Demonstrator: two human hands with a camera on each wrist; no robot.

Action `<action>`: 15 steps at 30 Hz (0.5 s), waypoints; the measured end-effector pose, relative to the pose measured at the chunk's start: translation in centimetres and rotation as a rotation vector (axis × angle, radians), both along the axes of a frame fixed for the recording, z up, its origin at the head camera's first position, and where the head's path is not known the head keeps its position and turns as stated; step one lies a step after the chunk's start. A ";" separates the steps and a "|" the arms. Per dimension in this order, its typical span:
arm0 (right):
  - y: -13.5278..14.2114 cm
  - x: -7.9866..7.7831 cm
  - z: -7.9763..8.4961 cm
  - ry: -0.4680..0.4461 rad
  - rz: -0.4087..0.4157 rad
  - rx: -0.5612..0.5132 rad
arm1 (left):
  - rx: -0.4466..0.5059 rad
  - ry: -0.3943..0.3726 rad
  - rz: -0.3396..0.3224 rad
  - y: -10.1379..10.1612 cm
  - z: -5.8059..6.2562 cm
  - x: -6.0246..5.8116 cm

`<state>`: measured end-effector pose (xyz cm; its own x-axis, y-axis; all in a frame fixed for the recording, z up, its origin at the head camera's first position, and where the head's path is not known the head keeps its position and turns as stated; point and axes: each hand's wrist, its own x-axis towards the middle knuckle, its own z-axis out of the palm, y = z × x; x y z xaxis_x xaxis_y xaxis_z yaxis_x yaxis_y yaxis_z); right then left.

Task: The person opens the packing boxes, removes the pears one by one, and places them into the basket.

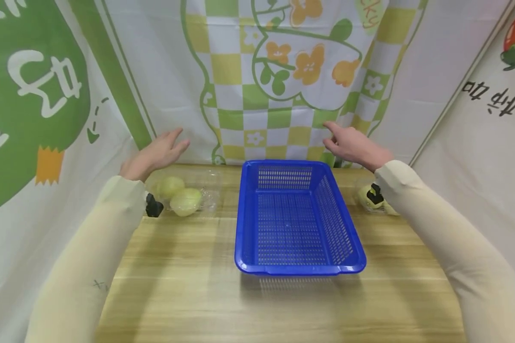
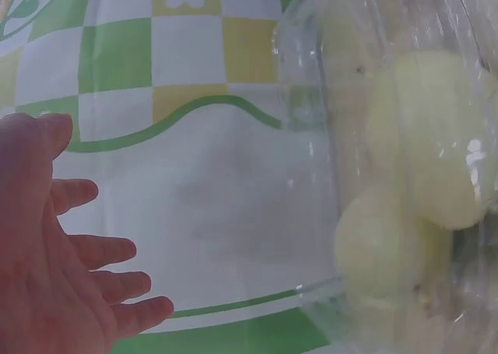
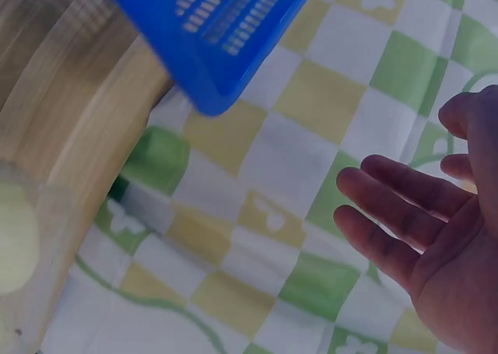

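My left hand hovers above a clear plastic container at the left, its fingers extended and holding nothing. Inside that container lie pale yellow-green rounded pieces of produce, large in the left wrist view. On the other side my right hand is raised, fingers loosely spread with nothing in them. Below it, partly hidden by the sleeve, sits a second container with similar pale pieces. Between the hands a blue perforated plastic basket stands with nothing in it, touched by neither hand.
The wood-grain table extends toward me in front of the basket. A checked green, yellow and white cloth hangs along the back edge. Printed fabric walls close in the left and right sides.
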<state>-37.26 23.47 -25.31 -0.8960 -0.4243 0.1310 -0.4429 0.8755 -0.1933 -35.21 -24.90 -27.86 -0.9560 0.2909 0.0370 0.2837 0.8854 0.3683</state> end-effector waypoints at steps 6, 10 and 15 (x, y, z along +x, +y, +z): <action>-2.7 0.5 -0.3 0.051 0.055 -0.034 | 0.072 -0.001 0.013 -0.4 -1.7 0.6; -4.1 0.7 -0.6 0.079 0.097 -0.047 | 0.141 -0.008 0.046 -0.7 -2.4 1.1; -4.9 0.8 -0.7 0.093 0.120 -0.060 | 0.236 0.011 0.088 -1.2 -3.2 1.6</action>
<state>-36.43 18.54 -26.04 -0.8219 -0.5168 0.2394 -0.5624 0.8030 -0.1971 -33.58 -26.11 -31.04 -0.9765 0.1886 0.1043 0.2142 0.7967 0.5652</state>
